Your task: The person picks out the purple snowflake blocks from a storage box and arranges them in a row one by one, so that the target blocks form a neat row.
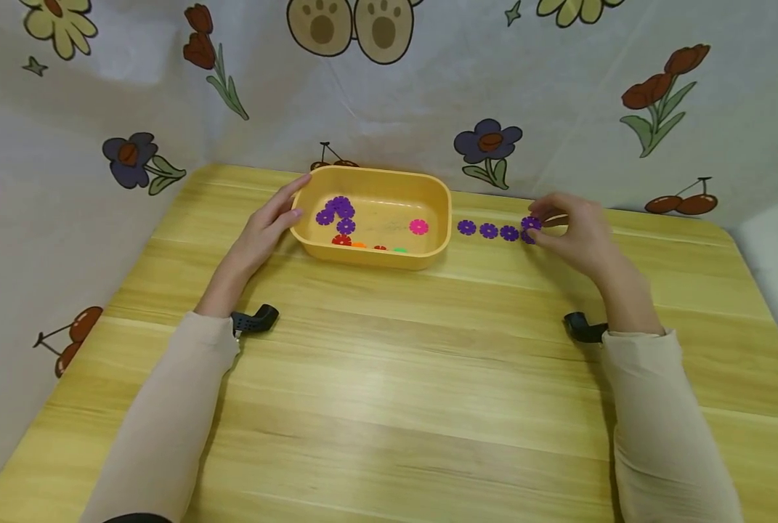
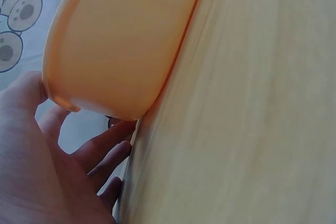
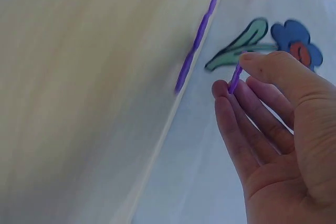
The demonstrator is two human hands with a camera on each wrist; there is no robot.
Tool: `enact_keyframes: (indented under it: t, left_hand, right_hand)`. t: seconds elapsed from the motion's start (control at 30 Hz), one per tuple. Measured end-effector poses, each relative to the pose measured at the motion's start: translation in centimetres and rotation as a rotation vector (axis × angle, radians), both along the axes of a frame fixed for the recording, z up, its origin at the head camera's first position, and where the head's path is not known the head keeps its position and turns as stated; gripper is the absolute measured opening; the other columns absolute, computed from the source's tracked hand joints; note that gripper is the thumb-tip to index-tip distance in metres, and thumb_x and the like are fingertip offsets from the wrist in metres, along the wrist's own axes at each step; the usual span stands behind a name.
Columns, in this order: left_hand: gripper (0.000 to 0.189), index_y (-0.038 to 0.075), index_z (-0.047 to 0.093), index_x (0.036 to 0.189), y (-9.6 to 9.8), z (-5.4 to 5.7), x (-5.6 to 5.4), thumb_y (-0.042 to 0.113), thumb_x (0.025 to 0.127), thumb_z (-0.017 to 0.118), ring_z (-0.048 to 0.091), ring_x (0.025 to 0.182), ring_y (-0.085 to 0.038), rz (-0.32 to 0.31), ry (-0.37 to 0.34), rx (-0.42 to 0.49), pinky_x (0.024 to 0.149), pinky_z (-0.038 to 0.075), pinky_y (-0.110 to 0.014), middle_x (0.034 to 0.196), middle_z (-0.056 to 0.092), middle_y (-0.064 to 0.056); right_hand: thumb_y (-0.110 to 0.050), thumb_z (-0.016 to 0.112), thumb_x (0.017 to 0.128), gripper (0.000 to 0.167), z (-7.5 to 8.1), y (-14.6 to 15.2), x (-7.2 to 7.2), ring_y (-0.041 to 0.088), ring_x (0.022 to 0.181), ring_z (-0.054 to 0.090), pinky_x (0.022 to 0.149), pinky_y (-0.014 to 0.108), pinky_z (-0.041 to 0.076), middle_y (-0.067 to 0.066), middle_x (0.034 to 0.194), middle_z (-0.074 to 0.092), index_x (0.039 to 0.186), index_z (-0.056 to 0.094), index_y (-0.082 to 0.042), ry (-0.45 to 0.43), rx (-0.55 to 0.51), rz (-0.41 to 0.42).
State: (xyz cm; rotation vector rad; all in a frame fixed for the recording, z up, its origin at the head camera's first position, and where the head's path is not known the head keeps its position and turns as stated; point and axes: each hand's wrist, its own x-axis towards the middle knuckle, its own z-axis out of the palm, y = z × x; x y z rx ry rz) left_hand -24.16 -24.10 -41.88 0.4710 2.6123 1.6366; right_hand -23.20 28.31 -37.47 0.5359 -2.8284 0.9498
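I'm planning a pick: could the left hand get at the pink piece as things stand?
Probably yes: the left hand touches the yellow bin, whose top is open, and nothing covers the pink piece.

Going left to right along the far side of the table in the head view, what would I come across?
Left hand → yellow tub, holding a purple cluster, then a pink piece → three purple pieces in a row on the table → right hand.
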Motion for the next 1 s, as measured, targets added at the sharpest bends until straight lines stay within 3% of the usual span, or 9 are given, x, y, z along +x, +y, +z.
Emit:
enact_keyframes:
  t: [0.27,0.53,0.77,1.0]
  left_hand:
    - [0.055,0.041,0.038,0.163,-0.1,0.0,0.3,0.027,0.112,0.051,0.034,0.158,-0.028,0.018,-0.005,-0.024,0.131,0.025,-0.051,0.172,0.031,0.015]
    - [0.055,0.039,0.038,0.164,0.3,0.2,0.2,0.026,0.111,0.051,0.035,0.157,-0.031,0.002,-0.011,-0.005,0.130,0.026,-0.053,0.172,0.030,0.015]
    - [0.055,0.041,0.037,0.164,0.2,0.3,0.2,0.027,0.112,0.050,0.035,0.157,-0.031,0.005,-0.024,-0.007,0.130,0.027,-0.053,0.172,0.029,0.015]
    - [0.054,0.044,0.037,0.163,0.3,0.2,0.3,0.031,0.112,0.050,0.035,0.158,-0.028,0.009,-0.022,-0.018,0.130,0.027,-0.052,0.172,0.030,0.017]
  right_hand:
    - [-0.006,0.077,0.095,0.036,-0.6,2.5,0.5,0.045,0.114,0.068,0.102,0.061,0.053,0.026,0.122,0.070,0.128,0.066,0.003,-0.070,0.046,-0.081]
    - [-0.005,0.078,0.094,0.032,-0.9,3.6,0.3,0.042,0.113,0.068,0.099,0.056,0.055,0.028,0.120,0.071,0.123,0.068,0.004,-0.123,0.060,-0.099]
    - [-0.005,0.076,0.095,0.029,-1.0,3.8,0.3,0.042,0.113,0.067,0.100,0.059,0.055,0.026,0.121,0.071,0.122,0.070,0.002,-0.168,0.118,-0.106]
    - [-0.003,0.075,0.095,0.028,-0.9,3.8,0.3,0.041,0.114,0.066,0.100,0.058,0.055,0.025,0.121,0.071,0.122,0.071,0.001,-0.176,0.111,-0.088]
